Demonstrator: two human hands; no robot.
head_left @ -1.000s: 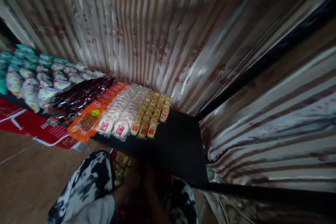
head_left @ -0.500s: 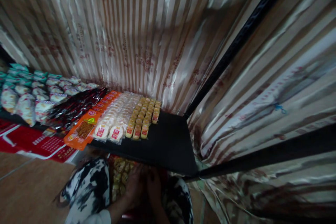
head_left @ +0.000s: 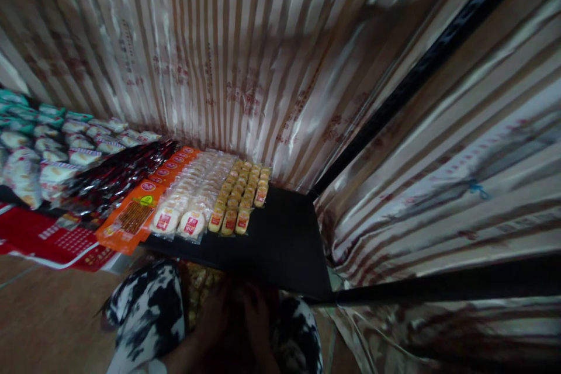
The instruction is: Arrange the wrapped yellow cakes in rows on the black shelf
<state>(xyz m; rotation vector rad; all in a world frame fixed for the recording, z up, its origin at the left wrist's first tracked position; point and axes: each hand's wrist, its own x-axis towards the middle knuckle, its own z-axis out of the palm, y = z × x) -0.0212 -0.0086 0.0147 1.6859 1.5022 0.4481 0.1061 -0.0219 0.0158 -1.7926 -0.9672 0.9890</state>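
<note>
Since approx 1 s ago the view has tipped up a bit and both hands have sunk lower & darker under the front lip of the black shelf (head_left: 280, 245). Left hand (head_left: 214, 321) and right hand (head_left: 258, 318) sit close together below that lip, on or in a pile of yellow-wrapped snack packs (head_left: 199, 289) between the person's patterned trouser knees. Fingers too dim to read, can't tell if curled on a pack or loose. So work looks to be still down at the pile, nothing lifted to the shelf yet. On the shelf, left part is full: rows of small yellow cakes (head_left: 239, 198), round white cakes (head_left: 188, 204) beside them, orange packs (head_left: 131, 216) further left. Right part of the shelf is bare up to the striped curtain (head_left: 245, 70) at back & right side. Shelf lip directly above the hands is the edge to mind when coming up.
</note>
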